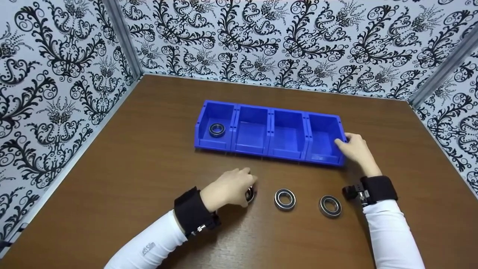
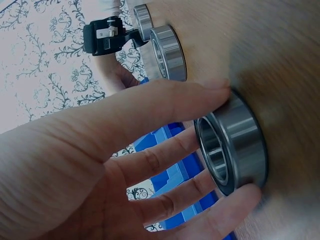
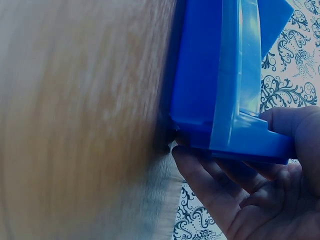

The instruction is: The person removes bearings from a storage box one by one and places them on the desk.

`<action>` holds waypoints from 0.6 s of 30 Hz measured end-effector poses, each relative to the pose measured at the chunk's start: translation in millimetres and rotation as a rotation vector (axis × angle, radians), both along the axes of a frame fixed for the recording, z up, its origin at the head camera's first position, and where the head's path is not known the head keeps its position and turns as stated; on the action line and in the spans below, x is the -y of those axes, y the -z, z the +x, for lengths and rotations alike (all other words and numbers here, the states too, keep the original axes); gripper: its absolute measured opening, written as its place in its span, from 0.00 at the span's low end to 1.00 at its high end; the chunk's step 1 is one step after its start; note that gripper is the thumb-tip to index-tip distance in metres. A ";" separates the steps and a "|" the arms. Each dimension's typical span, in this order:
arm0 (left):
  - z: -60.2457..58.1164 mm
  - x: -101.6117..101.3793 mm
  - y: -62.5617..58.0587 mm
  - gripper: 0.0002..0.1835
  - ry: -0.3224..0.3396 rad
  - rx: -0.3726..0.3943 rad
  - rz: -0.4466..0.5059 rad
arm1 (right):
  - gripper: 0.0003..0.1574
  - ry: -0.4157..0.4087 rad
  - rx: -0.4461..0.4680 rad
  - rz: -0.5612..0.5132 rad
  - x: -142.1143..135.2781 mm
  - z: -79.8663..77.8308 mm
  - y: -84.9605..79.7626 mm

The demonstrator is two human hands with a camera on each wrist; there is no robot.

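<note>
My left hand (image 1: 232, 186) is around a metal ball bearing (image 2: 237, 142) on the table, its thumb on one side of the rim and fingertips on the other. Much of this bearing is hidden by the hand in the head view. At the right end of a blue four-compartment bin (image 1: 252, 150), my right hand (image 1: 355, 148) grips the side wall, thumb over the top edge and fingers outside. In the bin's leftmost compartment lies another bearing (image 1: 217, 130). Two more lie flat on the table: a middle bearing (image 1: 285, 199) and a right bearing (image 1: 330, 206).
The brown wooden table (image 1: 149, 123) carries everything. Patterned panels (image 1: 261, 41) stand along its back and sides, with grey metal posts (image 1: 123, 37) at the corners. A black wrist strap with a camera (image 1: 379, 189) sits on each forearm.
</note>
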State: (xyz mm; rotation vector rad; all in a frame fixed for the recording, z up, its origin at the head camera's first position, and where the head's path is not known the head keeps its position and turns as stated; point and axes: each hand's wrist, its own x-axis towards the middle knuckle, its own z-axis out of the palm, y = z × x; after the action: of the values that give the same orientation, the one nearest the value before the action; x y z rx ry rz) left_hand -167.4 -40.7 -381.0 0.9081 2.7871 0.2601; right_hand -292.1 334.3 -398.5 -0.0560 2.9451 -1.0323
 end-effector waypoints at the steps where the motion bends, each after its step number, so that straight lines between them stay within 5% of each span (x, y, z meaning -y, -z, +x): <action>1: 0.1 -0.2 0.2 0.20 0.000 0.000 0.000 | 0.33 -0.001 -0.002 -0.001 -0.1 0.0 0.0; 18: 0.1 0.2 1.1 0.21 -0.002 -0.009 -0.009 | 0.33 -0.002 -0.006 0.007 0.3 -0.1 -0.1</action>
State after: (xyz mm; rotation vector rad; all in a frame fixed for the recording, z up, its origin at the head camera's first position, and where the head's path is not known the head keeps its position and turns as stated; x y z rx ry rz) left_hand -167.3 -40.9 -382.0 0.9074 2.7950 0.2448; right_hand -292.2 333.9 -398.4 -0.0625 2.9537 -1.0233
